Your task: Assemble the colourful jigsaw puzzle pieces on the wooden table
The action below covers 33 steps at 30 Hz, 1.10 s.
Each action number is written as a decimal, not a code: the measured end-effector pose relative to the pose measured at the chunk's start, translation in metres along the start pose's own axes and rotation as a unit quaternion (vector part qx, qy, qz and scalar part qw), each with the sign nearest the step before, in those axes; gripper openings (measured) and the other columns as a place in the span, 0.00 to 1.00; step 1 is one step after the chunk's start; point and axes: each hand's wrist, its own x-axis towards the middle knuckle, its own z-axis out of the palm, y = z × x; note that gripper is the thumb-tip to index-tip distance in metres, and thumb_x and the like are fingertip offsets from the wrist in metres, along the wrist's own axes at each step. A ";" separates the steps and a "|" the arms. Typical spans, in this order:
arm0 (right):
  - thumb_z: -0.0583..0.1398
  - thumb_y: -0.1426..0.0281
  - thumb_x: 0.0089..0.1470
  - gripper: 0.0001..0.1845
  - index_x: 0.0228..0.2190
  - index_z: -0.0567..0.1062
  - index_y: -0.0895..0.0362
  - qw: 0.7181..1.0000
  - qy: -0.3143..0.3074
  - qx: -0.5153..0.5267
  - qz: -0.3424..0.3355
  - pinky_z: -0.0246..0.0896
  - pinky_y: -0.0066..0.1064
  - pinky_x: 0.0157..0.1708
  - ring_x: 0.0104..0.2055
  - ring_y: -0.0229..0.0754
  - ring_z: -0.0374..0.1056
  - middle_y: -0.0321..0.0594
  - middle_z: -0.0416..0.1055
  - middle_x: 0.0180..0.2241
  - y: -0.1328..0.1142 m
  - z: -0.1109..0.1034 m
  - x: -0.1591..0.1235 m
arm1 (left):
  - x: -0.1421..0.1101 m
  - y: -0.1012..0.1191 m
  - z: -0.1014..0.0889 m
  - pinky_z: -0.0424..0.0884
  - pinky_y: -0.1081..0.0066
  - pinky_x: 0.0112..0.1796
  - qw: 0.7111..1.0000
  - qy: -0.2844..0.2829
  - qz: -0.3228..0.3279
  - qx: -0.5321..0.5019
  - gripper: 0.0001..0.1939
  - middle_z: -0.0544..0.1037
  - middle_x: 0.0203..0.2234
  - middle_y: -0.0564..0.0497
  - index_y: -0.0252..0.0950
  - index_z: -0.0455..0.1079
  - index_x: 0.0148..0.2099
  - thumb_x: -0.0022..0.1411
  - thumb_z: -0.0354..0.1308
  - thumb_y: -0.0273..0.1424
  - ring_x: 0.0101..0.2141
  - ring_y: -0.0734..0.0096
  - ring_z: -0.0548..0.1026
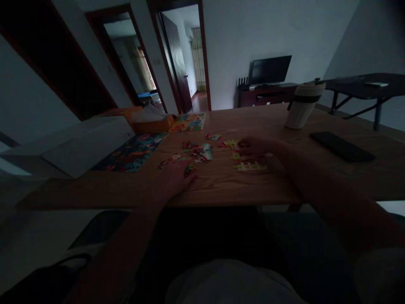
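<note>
Loose colourful puzzle pieces (pixel 198 151) lie scattered on the wooden table (pixel 221 181). My left hand (pixel 175 177) rests flat near the table's front edge, fingers stretched toward the loose pieces. My right hand (pixel 256 147) reaches over a joined patch of pieces (pixel 249 165), its fingers curled and pinched on a small piece. A puzzle board (pixel 131 154) with a colourful picture lies to the left. The room is dim.
A white box lid (pixel 85 145) sits at the far left, an orange box (pixel 152 120) and a colourful sheet (pixel 189 122) behind. A lidded cup (pixel 303 105) and a dark phone (pixel 341 146) lie to the right. Doorways, a monitor (pixel 270 70) and a dark side table (pixel 363 86) stand beyond.
</note>
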 end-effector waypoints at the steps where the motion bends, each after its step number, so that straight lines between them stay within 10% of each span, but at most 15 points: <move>1: 0.60 0.51 0.61 0.24 0.50 0.78 0.55 1.000 0.000 0.000 0.004 0.67 0.36 0.42 0.43 0.51 0.75 0.49 0.79 0.47 0.000 0.000 0.000 | 0.002 0.000 0.002 0.69 0.54 0.53 1.000 0.002 0.006 0.006 0.22 0.79 0.50 0.40 0.38 0.72 0.56 0.70 0.51 0.46 0.50 0.50 0.76; 8: 0.59 0.52 0.63 0.21 0.46 0.79 0.55 1.000 -0.011 0.015 0.008 0.67 0.36 0.38 0.39 0.49 0.75 0.47 0.80 0.42 -0.004 0.000 0.001 | 0.008 0.009 0.001 0.73 0.58 0.40 1.000 0.017 0.007 0.011 0.22 0.81 0.39 0.42 0.39 0.70 0.59 0.66 0.53 0.38 0.39 0.52 0.79; 20: 0.63 0.52 0.59 0.23 0.51 0.79 0.51 1.000 -0.002 0.000 0.029 0.69 0.34 0.44 0.44 0.50 0.76 0.46 0.79 0.48 -0.001 0.002 0.004 | 0.087 0.075 0.005 0.66 0.59 0.59 0.960 0.022 0.232 -0.154 0.20 0.77 0.54 0.45 0.39 0.74 0.56 0.62 0.59 0.33 0.55 0.58 0.73; 33: 0.61 0.54 0.62 0.24 0.54 0.78 0.53 1.000 -0.012 0.004 0.028 0.69 0.37 0.48 0.48 0.52 0.75 0.48 0.77 0.52 -0.007 0.000 0.002 | 0.110 0.045 0.032 0.67 0.62 0.59 0.944 -0.017 0.289 -0.158 0.18 0.79 0.54 0.42 0.35 0.76 0.55 0.64 0.57 0.28 0.55 0.61 0.75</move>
